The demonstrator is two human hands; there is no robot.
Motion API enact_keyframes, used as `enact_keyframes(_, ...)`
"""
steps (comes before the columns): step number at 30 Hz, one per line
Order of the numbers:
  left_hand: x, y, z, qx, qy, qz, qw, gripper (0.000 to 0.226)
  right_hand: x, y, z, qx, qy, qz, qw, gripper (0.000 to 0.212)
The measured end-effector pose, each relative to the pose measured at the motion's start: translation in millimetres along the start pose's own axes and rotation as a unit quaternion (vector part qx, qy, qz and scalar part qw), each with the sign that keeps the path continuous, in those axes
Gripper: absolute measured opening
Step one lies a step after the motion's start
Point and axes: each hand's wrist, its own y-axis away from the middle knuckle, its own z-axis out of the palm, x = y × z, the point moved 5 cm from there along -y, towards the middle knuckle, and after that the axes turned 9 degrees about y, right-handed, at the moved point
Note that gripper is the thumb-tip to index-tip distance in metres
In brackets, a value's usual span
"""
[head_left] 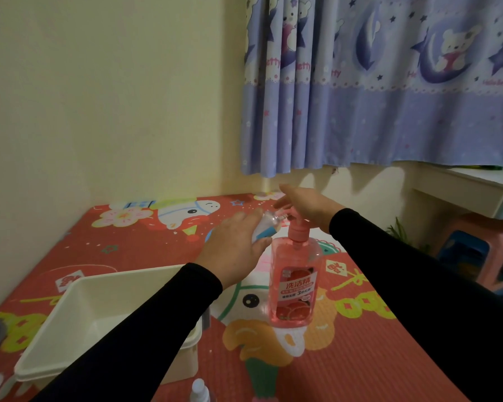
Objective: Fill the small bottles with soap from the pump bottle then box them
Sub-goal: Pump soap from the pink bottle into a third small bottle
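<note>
1. You're at a red cartoon-print mat (360, 358) in a cream-walled corner, with a blue bear-print curtain (375, 97) hanging behind.
2. The pink pump bottle (295, 282) stands upright on the mat, and everything else is placed from it.
3. Your right hand (305, 206) sits on top of the pump head, palm down, fingers straight and slightly spread, pointing away from you.
4. Your left hand (235, 246) is just left of the pump, its fingers and thumb curled round a small clear bottle (266, 226).
5. That small bottle is tilted, its neck pointing at the pump spout; whether they touch, you cannot tell through the blur.
6. The white box (70, 329) sits to the near left of the pump bottle, partly under your left sleeve.
7. A second small bottle (199, 391), white-topped, stands at the near edge, left of the pump bottle.
</note>
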Motion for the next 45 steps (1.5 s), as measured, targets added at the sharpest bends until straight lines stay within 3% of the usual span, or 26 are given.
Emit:
enact_keyframes(8, -0.8, 4.0, 5.0, -0.007, 0.0, -0.008, 1.0, 0.054, 4.1, 2.2, 5.0, -0.009, 0.002, -0.007, 1.0, 0.048)
enact_keyframes(14, 0.2, 0.5, -0.7, 0.004, 0.012, -0.007, 1.0, 0.057, 1.7, -2.1, -3.4, -0.005, 0.014, 0.003, 1.0, 0.054)
enact_keyframes(19, -2.1, 3.3, 6.7, 0.0, 0.001, -0.006, 1.0, 0.054, 10.0, -0.4, 8.3, -0.016, -0.053, 0.022, 0.998, 0.053)
enact_keyframes(38, -6.1, 3.5, 10.2, -0.007, 0.007, -0.02, 1.0, 0.054, 10.3, -4.2, 6.5, -0.006, 0.0, 0.006, 1.0, 0.055)
enact_keyframes(45, -4.0, 2.2, 6.3, 0.009, 0.062, -0.026, 0.998, 0.059, 5.4, -5.0, -3.0, 0.012, 0.019, -0.004, 1.0, 0.055)
